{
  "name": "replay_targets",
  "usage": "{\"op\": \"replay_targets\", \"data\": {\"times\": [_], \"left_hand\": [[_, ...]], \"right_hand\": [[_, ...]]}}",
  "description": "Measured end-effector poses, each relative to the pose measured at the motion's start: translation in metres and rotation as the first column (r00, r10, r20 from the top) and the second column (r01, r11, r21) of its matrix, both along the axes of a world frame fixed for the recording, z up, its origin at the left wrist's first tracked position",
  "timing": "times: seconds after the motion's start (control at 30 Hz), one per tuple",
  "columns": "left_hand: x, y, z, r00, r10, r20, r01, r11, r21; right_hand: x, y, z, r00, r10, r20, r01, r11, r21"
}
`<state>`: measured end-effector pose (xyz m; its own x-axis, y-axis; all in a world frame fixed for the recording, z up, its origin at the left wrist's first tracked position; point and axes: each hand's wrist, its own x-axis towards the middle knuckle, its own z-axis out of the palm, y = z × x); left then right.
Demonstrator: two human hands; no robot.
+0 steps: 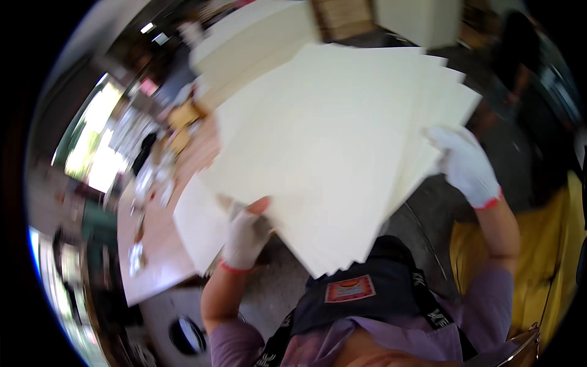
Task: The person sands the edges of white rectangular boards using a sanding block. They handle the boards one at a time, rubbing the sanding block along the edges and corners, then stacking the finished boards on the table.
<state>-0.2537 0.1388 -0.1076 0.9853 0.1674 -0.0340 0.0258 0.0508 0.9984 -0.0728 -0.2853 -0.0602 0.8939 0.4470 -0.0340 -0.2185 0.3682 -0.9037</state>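
A fanned stack of large, cream-white paper sheets (330,140) spreads out before me, its edges staggered at the upper right and at the bottom corner. My left hand (246,238), in a white glove that leaves the thumb tip bare, is closed on the near left edge, thumb on top. On the right edge is my gloved right hand (466,164), its fingers closed around the sheets and partly blurred. Close to my left hand, another white sheet (199,226) lies over the table's edge.
The wooden table (143,278) runs along the left, with small silvery packets (136,257) and yellowish items (183,115) on it. Behind the sheets stands a tall pale stack (257,52). A yellow covering (489,251) is at right. A blurred person (520,52) stands far right.
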Motion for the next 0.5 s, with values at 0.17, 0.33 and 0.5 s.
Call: {"op": "replay_targets", "data": {"times": [0.17,0.33,0.5], "left_hand": [[-0.067,-0.011,0.024,0.879,0.45,0.159,-0.34,0.823,-0.455],[-0.139,0.055,-0.015,0.688,0.658,0.305,-0.391,0.691,-0.608],[-0.195,0.105,-0.041,0.456,0.789,0.411,-0.483,0.608,-0.63]], "right_hand": [[-0.008,0.081,0.026,0.985,0.099,0.141,-0.101,0.995,0.0],[-0.026,0.219,0.03,0.75,0.241,0.616,-0.283,0.959,-0.029],[-0.153,0.363,-0.019,0.63,0.628,0.457,-0.727,0.683,0.064]]}}
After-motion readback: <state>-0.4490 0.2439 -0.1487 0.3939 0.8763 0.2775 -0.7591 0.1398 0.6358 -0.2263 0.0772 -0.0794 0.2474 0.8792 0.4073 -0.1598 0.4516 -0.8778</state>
